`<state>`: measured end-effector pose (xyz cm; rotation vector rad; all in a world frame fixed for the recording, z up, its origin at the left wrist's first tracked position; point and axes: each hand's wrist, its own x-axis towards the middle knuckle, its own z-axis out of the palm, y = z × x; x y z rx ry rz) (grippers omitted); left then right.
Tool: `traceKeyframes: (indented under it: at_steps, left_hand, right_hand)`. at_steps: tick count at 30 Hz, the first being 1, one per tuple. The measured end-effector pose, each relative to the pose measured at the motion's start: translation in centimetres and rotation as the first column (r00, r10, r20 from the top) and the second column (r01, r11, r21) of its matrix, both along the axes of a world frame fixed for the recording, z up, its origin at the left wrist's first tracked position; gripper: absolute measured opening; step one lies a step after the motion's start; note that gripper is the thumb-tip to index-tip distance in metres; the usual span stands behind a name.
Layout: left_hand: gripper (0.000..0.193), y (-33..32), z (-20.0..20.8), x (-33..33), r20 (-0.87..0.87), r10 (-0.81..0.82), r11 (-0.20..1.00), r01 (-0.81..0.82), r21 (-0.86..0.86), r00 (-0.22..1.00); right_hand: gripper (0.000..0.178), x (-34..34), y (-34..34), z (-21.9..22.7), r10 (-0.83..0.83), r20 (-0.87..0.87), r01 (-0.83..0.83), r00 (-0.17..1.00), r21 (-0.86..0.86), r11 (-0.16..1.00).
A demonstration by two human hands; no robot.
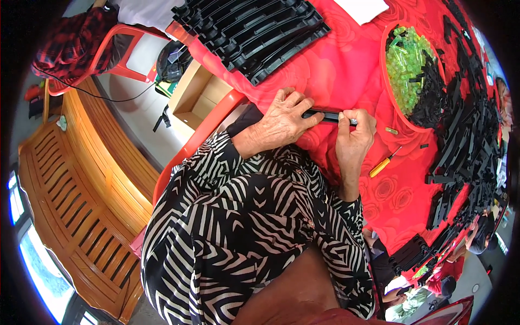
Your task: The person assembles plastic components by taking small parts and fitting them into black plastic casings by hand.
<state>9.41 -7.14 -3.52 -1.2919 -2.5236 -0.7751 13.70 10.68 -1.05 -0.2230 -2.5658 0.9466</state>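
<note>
A short black plastic strip (329,117) lies level between my two hands, just above the red tablecloth. My left hand (286,120) grips its left end, fingers curled over the top. My right hand (355,135) pinches the other end between thumb and bent fingers. Close to my right hand lie a small yellowish vial (391,130) and a screwdriver with a yellow handle (380,167). A red basin (388,81) beyond it holds clear yellow-green vials (405,65) and small black pieces (427,95). My palms hide part of the strip.
Long black parts (474,146) are heaped along the table's right side. Ridged black parts (254,35) lie in rows at the far left, near a white sheet (363,8). Left of me are a cardboard box (203,95), a wooden bench (81,206) and a red chair (103,59). Other people are at the lower right.
</note>
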Motion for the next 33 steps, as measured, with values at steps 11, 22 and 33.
traceKeyframes:
  at_steps: [11, 22, 33]
  left_hand:
    - [0.03, -0.2, 0.3, -1.0, -0.005, -0.124, 0.989, 0.123, -0.076, 0.992]
    - [0.042, 0.0, 1.2, -1.9, 0.141, -0.157, 0.98, 0.173, -0.103, 0.977]
    - [0.028, 0.7, 1.7, -2.6, 0.13, -0.211, 0.968, 0.226, -0.113, 0.969]
  right_hand:
    - [0.014, 0.1, 0.1, 0.8, 0.012, 0.048, -0.011, 0.999, -0.018, 1.0]
    - [0.018, 0.2, 0.1, -0.2, 0.004, 0.059, -0.003, 0.998, -0.021, 1.0]
    - [0.016, 0.1, -0.4, 0.3, -0.023, 0.001, 0.023, 1.0, 0.049, 0.999]
